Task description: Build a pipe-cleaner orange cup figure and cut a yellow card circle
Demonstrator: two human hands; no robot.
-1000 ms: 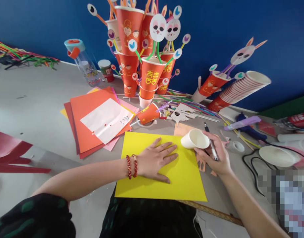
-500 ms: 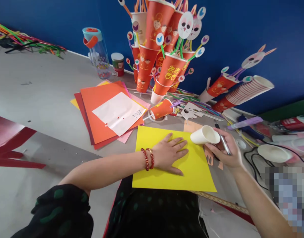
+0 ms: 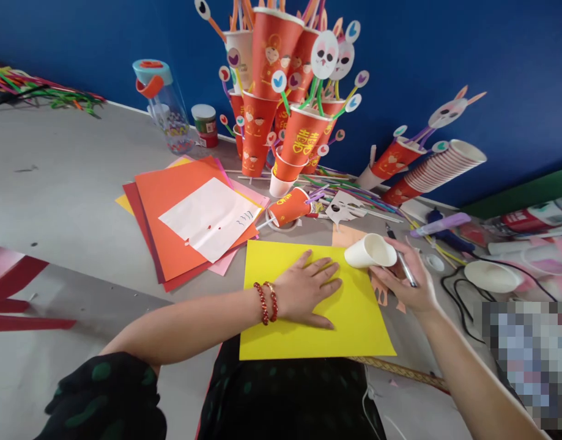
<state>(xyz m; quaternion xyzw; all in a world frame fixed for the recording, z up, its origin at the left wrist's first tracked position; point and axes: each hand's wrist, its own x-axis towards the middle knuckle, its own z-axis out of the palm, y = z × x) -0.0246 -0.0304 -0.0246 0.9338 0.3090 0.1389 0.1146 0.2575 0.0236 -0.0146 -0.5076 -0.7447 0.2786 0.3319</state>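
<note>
A yellow sheet of paper (image 3: 266,342) lies at the table's front edge. My left hand (image 3: 306,287) rests flat on it with the fingers spread. At the sheet's upper right corner my right hand (image 3: 411,275) is closed round a small white paper cup (image 3: 358,252), which is tilted on its side with its mouth toward the hand. A pen (image 3: 405,266) is also held in that hand, lying across the fingers. Cut orange paper (image 3: 347,235) shows behind the cup, partly covered by the yellow sheet.
Orange and red sheets (image 3: 147,201) with a white paper (image 3: 211,220) lie to the left. Behind stand stacked red cups (image 3: 278,49) with rabbit faces. A clear bottle (image 3: 170,116) and a jar (image 3: 204,125) are at the wall. Black cable (image 3: 446,287) runs at right.
The whole view has shifted slightly left and down. Both hands, the cup and the yellow sheet keep nearly the same places relative to one another.
</note>
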